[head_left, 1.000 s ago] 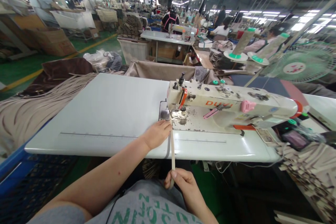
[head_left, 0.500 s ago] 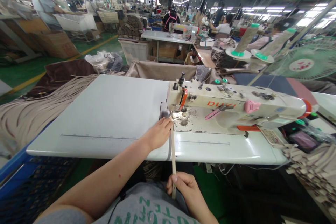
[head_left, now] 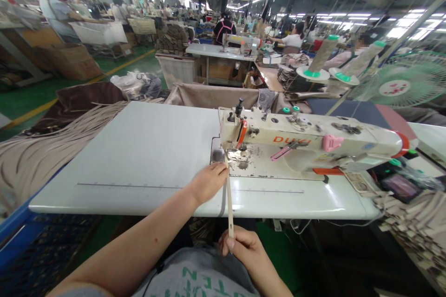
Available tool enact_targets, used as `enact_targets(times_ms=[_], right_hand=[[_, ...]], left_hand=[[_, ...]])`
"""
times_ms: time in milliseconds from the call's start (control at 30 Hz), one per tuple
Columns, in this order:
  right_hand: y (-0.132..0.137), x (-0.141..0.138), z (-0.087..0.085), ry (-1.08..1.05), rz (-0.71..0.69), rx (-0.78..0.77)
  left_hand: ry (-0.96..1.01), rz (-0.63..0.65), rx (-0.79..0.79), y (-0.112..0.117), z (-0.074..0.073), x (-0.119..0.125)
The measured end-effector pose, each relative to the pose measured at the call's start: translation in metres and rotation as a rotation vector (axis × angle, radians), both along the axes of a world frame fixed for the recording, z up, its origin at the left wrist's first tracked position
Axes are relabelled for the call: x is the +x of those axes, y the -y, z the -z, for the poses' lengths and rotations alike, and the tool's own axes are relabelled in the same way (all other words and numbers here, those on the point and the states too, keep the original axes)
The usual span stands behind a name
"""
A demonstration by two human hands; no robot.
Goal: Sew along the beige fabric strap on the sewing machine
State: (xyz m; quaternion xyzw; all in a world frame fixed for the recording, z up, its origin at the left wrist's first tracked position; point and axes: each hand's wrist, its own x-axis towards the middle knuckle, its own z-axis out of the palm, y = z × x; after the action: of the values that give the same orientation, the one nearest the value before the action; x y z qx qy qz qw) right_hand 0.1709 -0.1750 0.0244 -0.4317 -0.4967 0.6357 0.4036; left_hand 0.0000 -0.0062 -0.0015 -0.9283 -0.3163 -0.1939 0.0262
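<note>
Narrow beige fabric strip (head_left: 229,199) runs taut from the needle area of the cream industrial sewing machine (head_left: 299,141) off the front edge of the white table (head_left: 139,158). Left hand (head_left: 208,181) lies mostly flat, fingertips pressing the strip just before the needle; right hand (head_left: 244,248) is pinched shut on its trailing end below the table edge. Judging by the short length left before the needle, the seam looks nearly finished.

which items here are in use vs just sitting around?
In use: beige strip, held by right hand, guided by left hand; sewing machine.
Lying about: strip pile, fan, thread cones, cut pieces.
</note>
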Motion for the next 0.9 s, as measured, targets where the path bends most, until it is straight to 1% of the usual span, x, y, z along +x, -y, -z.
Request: enact_targets(times_ms=[100,200,300,433,667,900], right_hand=[[-0.005,0.001,-0.001,0.079,0.035,0.053],[-0.007,0.000,0.003,0.129,0.103,0.019],[-0.006,-0.003,0.006,0.035,0.164,-0.076],[-0.008,-0.007,0.003,-0.064,0.227,-0.162],[-0.010,-0.007,-0.001,-0.036,0.258,-0.171],[0.000,-0.009,0.002,-0.082,0.243,-0.213]], left_hand=[[-0.008,-0.002,0.012,0.001,-0.002,0.000],[-0.031,0.007,0.006,0.001,-0.001,0.001],[-0.047,0.012,0.003,0.000,0.001,0.001],[-0.016,0.006,-0.011,0.000,0.001,0.002],[-0.020,0.000,-0.003,0.002,-0.003,0.002],[-0.005,-0.004,-0.006,0.002,-0.004,0.001]])
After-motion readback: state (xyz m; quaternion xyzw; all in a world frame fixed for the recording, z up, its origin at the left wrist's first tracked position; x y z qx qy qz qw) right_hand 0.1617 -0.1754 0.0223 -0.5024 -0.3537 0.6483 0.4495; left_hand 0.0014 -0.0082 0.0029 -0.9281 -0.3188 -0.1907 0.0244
